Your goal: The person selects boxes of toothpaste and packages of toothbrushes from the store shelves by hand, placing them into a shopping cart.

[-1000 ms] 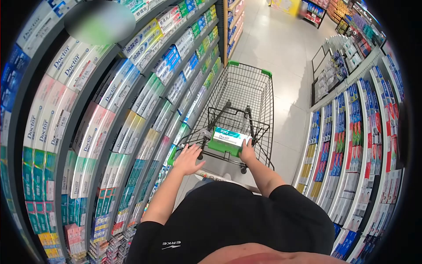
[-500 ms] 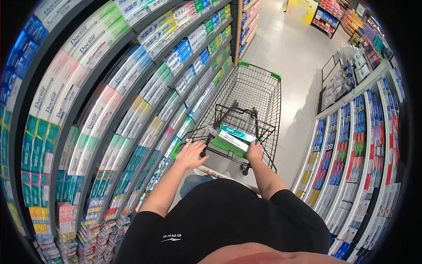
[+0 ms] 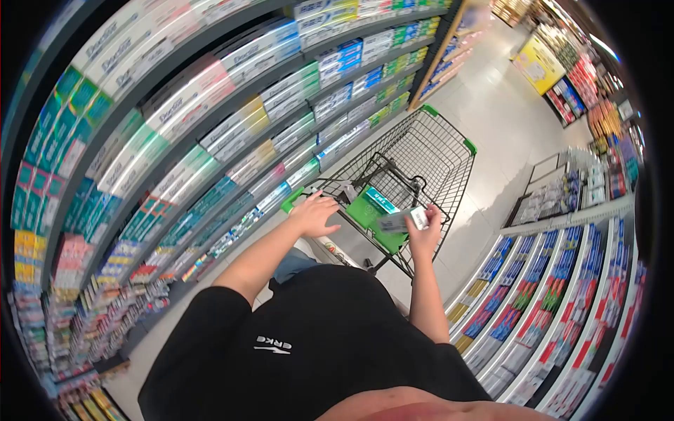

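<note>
My right hand [image 3: 424,233] grips one end of a white toothpaste box [image 3: 394,223], lifted and tilted over the green seat flap [image 3: 363,214] of the shopping cart [image 3: 414,151]. Lying on that flap is a teal toothpaste box [image 3: 381,200], just beyond the white one. By the left end of the cart's handle [image 3: 293,201], my left hand [image 3: 314,215] has its fingers stretched and spread, palm down, with nothing grasped. Motion smears the print on the white box.
Shelves of boxed toothpaste [image 3: 232,77] curve along the left, close to the cart. On the right stand white shelves of packaged goods [image 3: 533,295]. Ahead runs a pale tiled floor [image 3: 484,91], with a yellow display [image 3: 539,59] farther off.
My right hand has raised the white toothpaste box off the teal one and turned it. The view has swung, and the left hand stays by the handle.
</note>
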Demonstrator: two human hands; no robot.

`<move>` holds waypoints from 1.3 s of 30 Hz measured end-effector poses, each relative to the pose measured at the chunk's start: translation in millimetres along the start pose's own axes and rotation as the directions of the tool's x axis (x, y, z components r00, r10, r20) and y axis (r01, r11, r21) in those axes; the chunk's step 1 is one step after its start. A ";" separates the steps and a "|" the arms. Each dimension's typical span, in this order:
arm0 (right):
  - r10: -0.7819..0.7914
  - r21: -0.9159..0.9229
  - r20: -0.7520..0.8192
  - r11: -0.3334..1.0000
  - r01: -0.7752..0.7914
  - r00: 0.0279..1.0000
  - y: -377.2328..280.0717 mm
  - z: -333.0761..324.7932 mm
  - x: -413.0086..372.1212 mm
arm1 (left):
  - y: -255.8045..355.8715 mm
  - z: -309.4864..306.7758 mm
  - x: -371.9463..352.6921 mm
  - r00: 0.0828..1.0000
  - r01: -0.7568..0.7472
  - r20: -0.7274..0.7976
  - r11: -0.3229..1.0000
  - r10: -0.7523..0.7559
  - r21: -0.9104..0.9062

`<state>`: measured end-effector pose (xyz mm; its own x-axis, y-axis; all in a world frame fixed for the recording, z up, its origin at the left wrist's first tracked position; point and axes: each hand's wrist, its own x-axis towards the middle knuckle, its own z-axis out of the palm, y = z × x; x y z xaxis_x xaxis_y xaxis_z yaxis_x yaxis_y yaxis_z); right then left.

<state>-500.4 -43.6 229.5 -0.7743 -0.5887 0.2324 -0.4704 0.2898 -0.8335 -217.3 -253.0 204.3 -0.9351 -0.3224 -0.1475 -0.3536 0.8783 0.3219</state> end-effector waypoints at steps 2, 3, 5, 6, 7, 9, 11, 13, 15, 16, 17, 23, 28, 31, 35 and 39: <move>-0.071 0.035 -0.082 0.997 0.074 0.994 -32.4 -21.9 9.4 | 1.9 0.0 -1.9 0.999 -0.014 -0.051 0.999 0.012 -0.032; -0.091 0.083 -0.116 0.991 0.101 0.989 -41.2 -31.8 17.1 | 0.6 0.7 -0.7 0.994 -0.053 -0.093 0.998 0.049 -0.043; -0.076 0.273 -0.155 0.955 0.117 0.985 -54.1 -49.5 27.8 | -4.7 10.7 2.2 0.950 -0.148 -0.280 0.989 0.139 -0.013; -0.002 0.359 -0.168 0.931 0.063 0.986 -79.0 -58.4 26.9 | -3.8 3.4 0.4 0.951 -0.115 -0.303 0.982 0.065 -0.153; 0.057 0.397 -0.164 0.918 0.013 0.985 -93.2 -65.7 27.1 | 2.6 -10.2 -1.4 0.951 -0.088 -0.308 0.951 -0.007 -0.295; 0.162 0.635 -0.089 0.770 -0.069 0.983 -109.5 -65.8 27.7 | 20.1 -16.8 -5.1 0.893 -0.046 -0.338 0.689 -0.296 -0.723; 0.232 0.794 0.052 0.580 -0.181 0.971 -106.9 -63.9 25.8 | 30.2 -23.9 -0.3 0.888 -0.215 -0.216 0.049 -0.407 -0.975; 0.270 0.877 0.204 0.377 -0.299 0.941 -115.1 -51.3 19.4 | 66.5 -73.3 -18.4 0.879 -0.300 -0.068 -0.438 -0.472 -0.847; 0.305 0.860 0.299 0.324 -0.393 0.904 -127.8 -34.5 13.0 | 85.6 -102.9 -30.2 0.880 -0.321 -0.005 -0.587 -0.474 -0.743; 0.256 0.839 0.379 0.311 -0.447 0.889 -126.1 -27.0 9.0 | 88.4 -108.0 -37.2 0.885 -0.339 0.048 -0.712 -0.463 -0.615; 0.243 0.830 0.409 0.302 -0.469 0.879 -123.9 -19.4 2.7 | 83.1 -104.3 -44.6 0.940 -0.303 -0.031 -0.791 -0.339 -0.532; 0.134 0.613 0.650 0.488 -0.621 0.748 -117.4 18.7 -25.7 | 69.4 -63.7 -105.2 0.863 -0.388 0.145 -0.819 -0.484 -0.423; -0.032 0.449 0.855 0.544 -0.709 0.517 -114.0 26.0 -46.8 | 94.1 -65.4 -174.0 0.746 -0.455 0.278 -0.768 -0.605 -0.451; -0.082 0.415 0.885 0.581 -0.700 0.458 -129.0 25.9 -53.8 | 99.4 -47.3 -200.1 0.744 -0.493 0.248 -0.761 -0.620 -0.422; -0.158 0.386 0.915 0.610 -0.692 0.371 -136.9 27.2 -57.3 | 102.2 -45.6 -216.9 0.755 -0.505 0.197 -0.747 -0.625 -0.433; -0.130 0.343 0.915 0.747 -0.570 0.381 -150.0 30.7 -60.2 | 96.1 -47.5 -223.6 0.716 -0.513 0.201 -0.700 -0.668 -0.497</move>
<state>-370.2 -74.8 325.1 0.1533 -0.9527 -0.2622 0.2350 0.2929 -0.9268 -43.4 -113.3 312.7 -0.4280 -0.7468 -0.5090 0.7146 -0.6244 0.3154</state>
